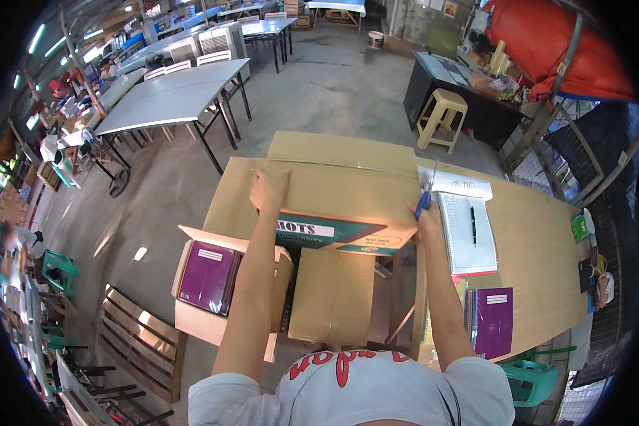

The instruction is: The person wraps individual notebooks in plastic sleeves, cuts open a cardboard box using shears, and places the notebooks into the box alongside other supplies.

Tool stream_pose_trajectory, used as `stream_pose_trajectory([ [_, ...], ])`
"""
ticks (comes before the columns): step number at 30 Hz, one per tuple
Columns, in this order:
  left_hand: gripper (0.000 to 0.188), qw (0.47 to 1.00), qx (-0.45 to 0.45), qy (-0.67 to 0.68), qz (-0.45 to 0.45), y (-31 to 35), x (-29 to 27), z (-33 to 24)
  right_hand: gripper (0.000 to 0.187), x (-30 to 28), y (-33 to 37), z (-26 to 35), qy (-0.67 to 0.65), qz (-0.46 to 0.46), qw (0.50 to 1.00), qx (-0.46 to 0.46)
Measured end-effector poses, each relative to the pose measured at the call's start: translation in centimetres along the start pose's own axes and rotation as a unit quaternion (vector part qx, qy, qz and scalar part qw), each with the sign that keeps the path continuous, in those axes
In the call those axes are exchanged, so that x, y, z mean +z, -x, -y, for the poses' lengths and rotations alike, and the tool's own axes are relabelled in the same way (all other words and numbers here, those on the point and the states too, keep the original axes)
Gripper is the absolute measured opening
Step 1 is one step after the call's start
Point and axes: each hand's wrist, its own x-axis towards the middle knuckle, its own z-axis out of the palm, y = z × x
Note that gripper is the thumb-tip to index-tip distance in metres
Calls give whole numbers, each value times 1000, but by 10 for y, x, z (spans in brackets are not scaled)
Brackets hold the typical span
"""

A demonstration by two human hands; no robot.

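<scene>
In front of me lies a large brown cardboard box [348, 186] with a green printed side facing me and tape along its far top edge. My left hand [268, 192] grips the box at its left edge, with the fingers partly hidden. At the box's right edge, my right hand [426, 219] is closed round blue-handled scissors [423, 203], their metal blades pointing away from me. Below my left forearm stands an open carton [200, 323] holding purple notebooks [209, 277]. Another closed brown box [331, 295] sits nearer my body, under the large one.
On the wooden table [536, 248] to the right lie a spiral notebook [465, 231] with a black pen [473, 226] and more purple notebooks [491, 321]. A wooden pallet [140, 344] is on the floor at left. Beyond stand a grey table [174, 96] and a beige stool [442, 119].
</scene>
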Motion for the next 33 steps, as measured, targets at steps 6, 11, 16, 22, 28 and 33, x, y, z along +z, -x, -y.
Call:
stream_pose_trajectory([
  [6, 80, 997, 73, -24, -15, -32, 11, 17, 46, 20, 64, 24, -70, -51, 996, 2],
  [11, 82, 994, 91, -53, -5, -57, -4, 23, 40, 48, 126, 34, -53, -128, 990, -21],
  [16, 82, 981, 161, -105, 1, -51, 8, 17, 37, 5, 132, 31, -180, -21, 981, 74],
  [22, 76, 901, 375, -216, 37, 40, 62, -40, 25, -61, 172, 20, -333, 33, 942, 10],
  [28, 60, 801, 594, -44, 62, 192, 86, -136, 23, -121, 152, -8, 34, 40, 999, -4],
  [33, 36, 686, 707, -52, 164, 185, 86, -151, 58, -130, 129, 56, 381, 88, 917, -75],
])
